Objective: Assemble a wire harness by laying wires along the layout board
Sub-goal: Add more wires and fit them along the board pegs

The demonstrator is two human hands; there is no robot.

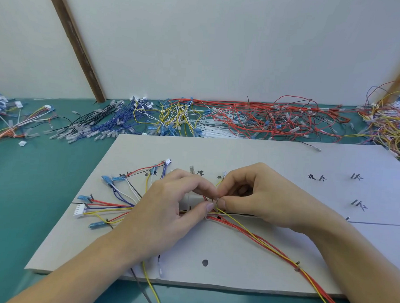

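Green counter [32,190], white wall panels behind. Pale grey layout board [263,158] lying flat at 6 o'clock on counter, handwritten marks and short metal pegs on its face, one round hole [205,262] near front edge. Loose wire stock [253,119] heaped along 12 o'clock: black and blue at left, yellow and white mid, red at right, a mixed tangle at 2 o'clock. Partly laid harness [114,205] on board: red, yellow, purple, white strands fanning toward 9 o'clock, ending in blue terminals and a white connector [80,210]; red-and-yellow trunk [270,243] running off toward 5 o'clock past a peg. Left hand [166,209] and right hand [261,197] meeting at board centre, both grips pinching thin wires at the bundle junction, fingertips touching. Which strand each holds: cannot tell.
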